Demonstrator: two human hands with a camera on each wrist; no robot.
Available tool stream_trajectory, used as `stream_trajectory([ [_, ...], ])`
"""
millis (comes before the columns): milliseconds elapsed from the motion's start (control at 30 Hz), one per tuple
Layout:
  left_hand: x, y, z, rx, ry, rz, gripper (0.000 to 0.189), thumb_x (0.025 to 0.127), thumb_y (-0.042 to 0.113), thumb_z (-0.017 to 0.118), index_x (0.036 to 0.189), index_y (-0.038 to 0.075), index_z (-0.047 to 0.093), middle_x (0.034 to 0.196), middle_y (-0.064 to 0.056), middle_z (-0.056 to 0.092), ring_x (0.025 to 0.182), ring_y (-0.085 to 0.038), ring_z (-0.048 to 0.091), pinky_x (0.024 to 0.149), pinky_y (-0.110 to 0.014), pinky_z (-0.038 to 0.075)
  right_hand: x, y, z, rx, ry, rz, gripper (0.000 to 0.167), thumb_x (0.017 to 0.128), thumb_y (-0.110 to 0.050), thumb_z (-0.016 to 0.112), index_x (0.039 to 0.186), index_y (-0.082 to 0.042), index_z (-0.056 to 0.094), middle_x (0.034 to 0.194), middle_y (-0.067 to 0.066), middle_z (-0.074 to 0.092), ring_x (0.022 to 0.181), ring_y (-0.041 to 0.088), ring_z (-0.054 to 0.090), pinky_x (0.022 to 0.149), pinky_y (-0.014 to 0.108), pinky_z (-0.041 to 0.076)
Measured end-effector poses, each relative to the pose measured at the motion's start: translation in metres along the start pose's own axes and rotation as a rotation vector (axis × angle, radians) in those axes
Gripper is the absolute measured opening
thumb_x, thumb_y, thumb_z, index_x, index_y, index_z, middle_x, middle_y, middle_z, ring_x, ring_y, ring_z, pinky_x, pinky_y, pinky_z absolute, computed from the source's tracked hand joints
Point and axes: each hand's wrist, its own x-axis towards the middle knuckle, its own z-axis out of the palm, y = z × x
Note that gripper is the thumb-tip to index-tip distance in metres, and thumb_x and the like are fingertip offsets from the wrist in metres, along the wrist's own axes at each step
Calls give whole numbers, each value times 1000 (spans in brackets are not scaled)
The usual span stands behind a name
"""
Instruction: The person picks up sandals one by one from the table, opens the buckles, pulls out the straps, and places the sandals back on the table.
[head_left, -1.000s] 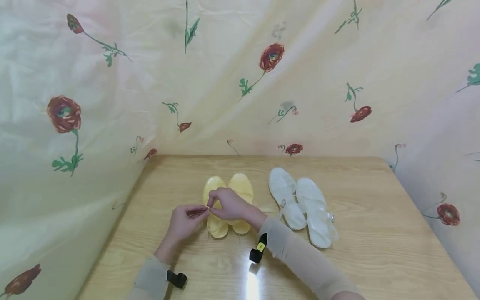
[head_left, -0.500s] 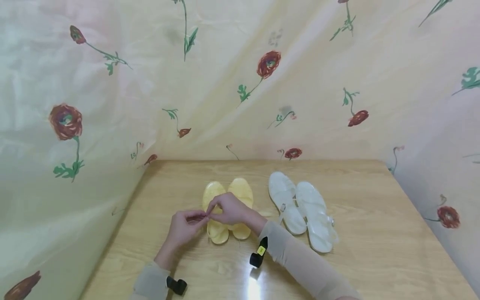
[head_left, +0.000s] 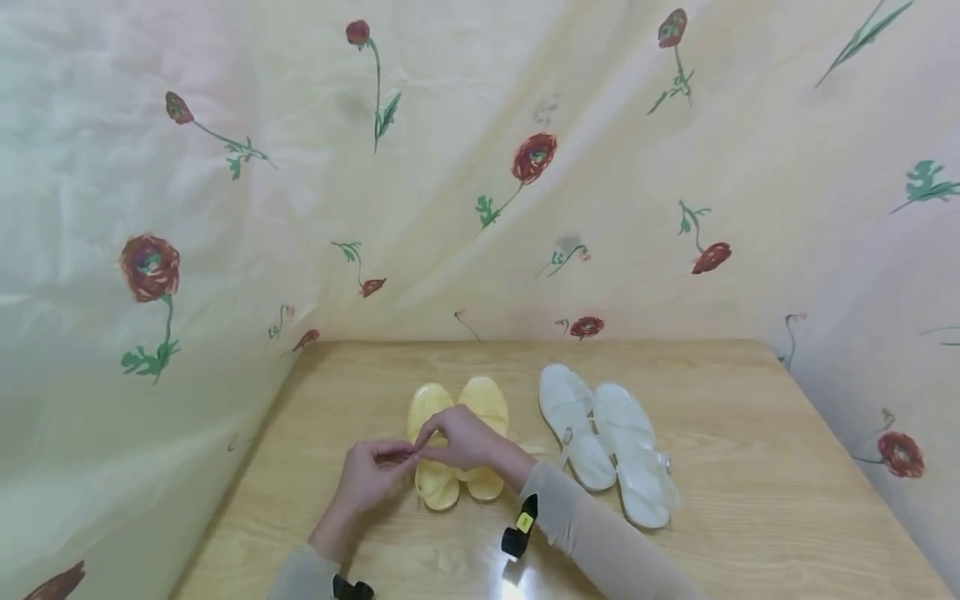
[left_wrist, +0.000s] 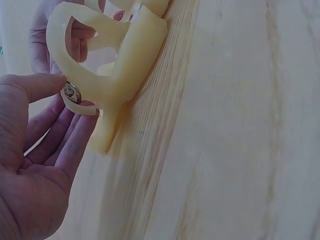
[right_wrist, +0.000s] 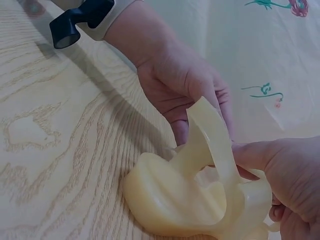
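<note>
A yellow jelly sandal [head_left: 437,493] stands on the wooden table with its mate [head_left: 486,483] at its right. Its ankle strap [left_wrist: 80,75] with a small metal buckle [left_wrist: 72,93] rises at the outer left side. My left hand [head_left: 367,475] pinches the strap at the buckle, thumb on one side and fingers on the other. From over the sandals my right hand [head_left: 465,437] reaches across, its fingertips meeting the left ones at that strap. In the right wrist view the right thumb [right_wrist: 255,155] presses against the strap; the other right fingers are partly hidden behind the sandal.
A pair of clear white sandals, one left [head_left: 570,417] and one right [head_left: 633,458], lies right of the yellow pair, close to my right forearm. Floral cloth [head_left: 450,208] hangs behind and beside the wooden table [head_left: 750,467].
The head view has tilted up, so everything sits lower in it. My right thumb and forefinger have straightened a little; both hands stay at the same sandal strap.
</note>
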Motion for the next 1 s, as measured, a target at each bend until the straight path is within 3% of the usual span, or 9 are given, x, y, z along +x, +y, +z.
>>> stream_trajectory([
  [100, -3, -3, -1, 22, 3, 25, 17, 90, 8, 85, 105, 0, 81, 97, -15, 82, 84, -5, 75, 79, -20, 63, -1, -1, 3, 8, 6, 16, 8, 97, -22, 80, 101, -19, 84, 104, -6, 83, 102, 7, 75, 98, 25, 57],
  [300, -2, -1, -2, 38, 8, -10, 17, 88, 10, 86, 104, 4, 83, 97, -12, 83, 84, -5, 75, 78, -20, 62, -1, 1, 2, 24, 33, 51, 8, 93, -27, 84, 99, -22, 85, 99, -9, 82, 96, 4, 73, 90, 19, 56],
  [533, -2, 5, 1, -13, 4, -35, 19, 89, 9, 86, 104, 0, 82, 102, -17, 82, 87, -14, 79, 78, -20, 63, -1, 3, -3, 32, -5, 22, 8, 96, -23, 81, 102, -19, 84, 103, -6, 82, 94, 13, 73, 82, 19, 54],
  [800, -3, 5, 2, -20, -7, -35, 21, 89, 9, 86, 107, 0, 81, 105, -18, 82, 90, -16, 79, 79, -19, 62, -1, 3, -2, 42, -28, 26, 5, 97, -20, 79, 100, -19, 84, 101, -8, 82, 97, 8, 73, 90, 19, 56],
  [1000, -3, 3, 1, -6, -12, -16, 22, 90, 10, 85, 108, -2, 80, 104, -20, 81, 92, -17, 79, 81, -21, 63, -5, 1, 2, 33, 31, 3, 4, 96, -18, 80, 94, -19, 83, 100, -6, 81, 95, 4, 71, 90, 18, 57],
])
